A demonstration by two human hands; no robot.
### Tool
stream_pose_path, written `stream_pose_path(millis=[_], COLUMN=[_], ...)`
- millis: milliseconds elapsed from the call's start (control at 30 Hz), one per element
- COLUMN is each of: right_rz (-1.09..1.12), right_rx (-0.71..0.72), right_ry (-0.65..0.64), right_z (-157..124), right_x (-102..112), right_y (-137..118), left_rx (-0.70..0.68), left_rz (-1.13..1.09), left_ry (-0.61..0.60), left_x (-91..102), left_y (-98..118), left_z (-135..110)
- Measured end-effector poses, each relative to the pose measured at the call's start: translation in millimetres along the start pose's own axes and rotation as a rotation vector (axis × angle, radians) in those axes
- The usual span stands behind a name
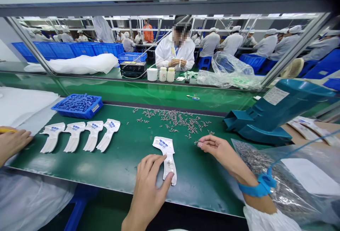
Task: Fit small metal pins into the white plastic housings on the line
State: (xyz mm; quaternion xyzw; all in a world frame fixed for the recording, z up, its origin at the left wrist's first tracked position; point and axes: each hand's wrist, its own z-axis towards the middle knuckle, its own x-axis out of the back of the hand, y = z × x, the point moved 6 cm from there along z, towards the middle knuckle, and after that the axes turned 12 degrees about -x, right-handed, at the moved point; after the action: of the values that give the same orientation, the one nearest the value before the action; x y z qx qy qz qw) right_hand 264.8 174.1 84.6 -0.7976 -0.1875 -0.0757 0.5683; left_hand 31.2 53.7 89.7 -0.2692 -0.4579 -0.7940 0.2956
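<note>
In front of me a white plastic handle shell [170, 165] with blue parts in its upper end lies on the green work surface. My left hand [150, 185] grips it, fingers along its left side and thumb over its lower right. Just to the right, my right hand [219, 151] is closed in a pinch at the edge of a scatter of small metal screws [176, 118]. A tiny screw [196, 142] shows at those fingertips. Over on the left, several similar white shells [71, 137] lie in a row, each with blue pieces inside.
Behind the row sits a blue tray [77, 105] of small blue parts. At right are a teal scoop-like container [281, 107] and a clear bag [281, 185] of screws. A co-worker's hand [13, 144] rests at far left. Another person [175, 48] works opposite.
</note>
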Motion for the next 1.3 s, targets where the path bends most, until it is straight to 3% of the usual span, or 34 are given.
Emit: stream_pose_path(millis=[133, 267, 467, 667, 933, 1100, 1167, 1300], right_rz=[0.151, 0.157, 0.025, -0.077, -0.249, -0.469, -0.395, -0.079], right_rx=[0.009, 0.031, 0.12, 0.189, 0.168, 0.2, 0.214, 0.19], right_ry=[-0.148, -0.231, -0.157, -0.097, 0.045, 0.266, 0.228, -0.082], right_z=[-23.1, -42.5, -53.1, -57.7, -35.4, -21.0, -19.3, -21.1], right_x=[-22.8, -39.0, -39.2, -32.3, -29.1, -23.7, -25.4, -44.1], right_y=[-11.7, -25.0, -33.3, -34.0, -19.0, -11.0, -10.6, -12.6], left_rx=[0.031, 0.149, 0.202, 0.175, 0.019, -0.016, -0.026, -0.037], left_rz=[-0.207, -0.435, -0.582, -0.545, -0.1, 0.004, 0.017, 0.015], left_ry=[0.095, 0.158, 0.144, 0.11, 0.022, 0.026, 0.022, 0.012], left_x=[-9.6, -20.0, -17.7, -13.4, -25.8, -30.5, -31.9, -35.6], left_y=[22.1, 30.7, 30.0, 27.4, 24.2, 22.8, 22.5, 22.3], left_z=[22.8, 37.4, 34.6, 33.9, 49.0, 55.9, 57.6, 58.1])
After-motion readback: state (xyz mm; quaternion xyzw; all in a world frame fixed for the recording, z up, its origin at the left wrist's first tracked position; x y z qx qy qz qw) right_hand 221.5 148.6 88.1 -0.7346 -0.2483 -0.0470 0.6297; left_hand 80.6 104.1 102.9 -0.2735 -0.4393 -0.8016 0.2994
